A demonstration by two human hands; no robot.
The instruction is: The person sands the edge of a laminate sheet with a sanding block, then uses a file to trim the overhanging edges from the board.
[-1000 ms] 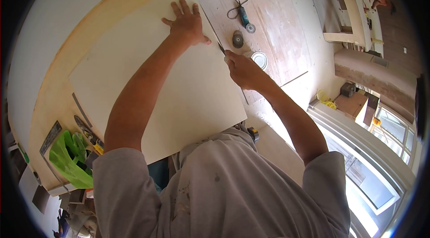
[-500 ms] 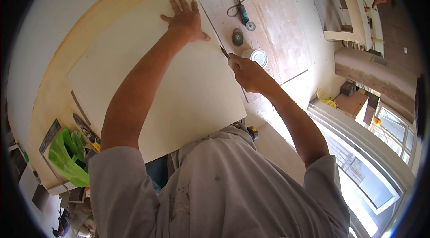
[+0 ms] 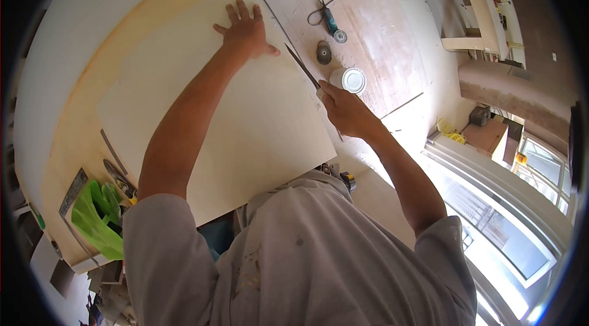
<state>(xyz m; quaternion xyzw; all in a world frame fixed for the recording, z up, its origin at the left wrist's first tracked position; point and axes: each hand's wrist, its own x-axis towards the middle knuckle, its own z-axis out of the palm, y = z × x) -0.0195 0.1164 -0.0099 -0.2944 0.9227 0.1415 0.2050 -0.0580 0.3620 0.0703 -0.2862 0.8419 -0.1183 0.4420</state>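
Observation:
A large pale board [image 3: 227, 123] lies in front of me, its near edge against my shirt. My left hand [image 3: 245, 34] rests on its far right part, fingers spread and palm down. Beyond the right edge of the board, my right hand [image 3: 346, 108] is closed around a long, dark, tapered file [image 3: 302, 66]. The pointed end of the file reaches forward along that edge, close to my left thumb. The grip of the file is mostly hidden in my fingers.
On the floor at right are an angle grinder [image 3: 331, 24] with its cord, a dark round disc-like piece [image 3: 324, 52] and a white can [image 3: 353, 80]. A green bag [image 3: 97, 218] and pliers-like tool [image 3: 118, 177] lie at left. A tape measure [image 3: 348, 180] is by my waist.
My right hand has drawn back a little toward me, and more of the file shows along the board's edge. My left hand stays spread on the board. The view has shifted slightly.

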